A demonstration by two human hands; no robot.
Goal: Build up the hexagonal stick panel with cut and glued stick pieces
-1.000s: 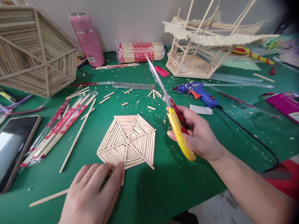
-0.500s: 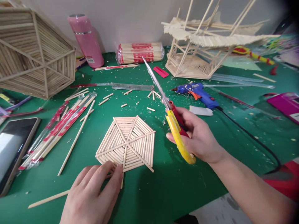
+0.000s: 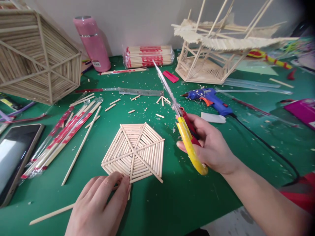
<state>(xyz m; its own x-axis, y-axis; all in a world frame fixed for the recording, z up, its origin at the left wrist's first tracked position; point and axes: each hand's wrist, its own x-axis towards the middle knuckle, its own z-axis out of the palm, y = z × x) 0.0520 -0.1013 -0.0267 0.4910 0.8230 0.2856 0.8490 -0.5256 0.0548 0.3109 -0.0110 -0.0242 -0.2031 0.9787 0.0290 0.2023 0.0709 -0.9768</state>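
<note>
Scissors [image 3: 183, 131] sit gripped in the right hand [image 3: 211, 147], blades nearly closed and raised beside the hexagonal stick panel [image 3: 134, 152] on the green table [image 3: 172, 203]; left hand [image 3: 98, 206] presses its near edge, fingers flat; trimming overhanging spoke ends flush probably needs firm pressure.

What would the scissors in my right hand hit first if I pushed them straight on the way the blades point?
Likely the wrapped chopstick bundle by the wall. The scissors in the right hand point up and away, and seem to pass above the metal ruler, though depth is unclear.
</note>
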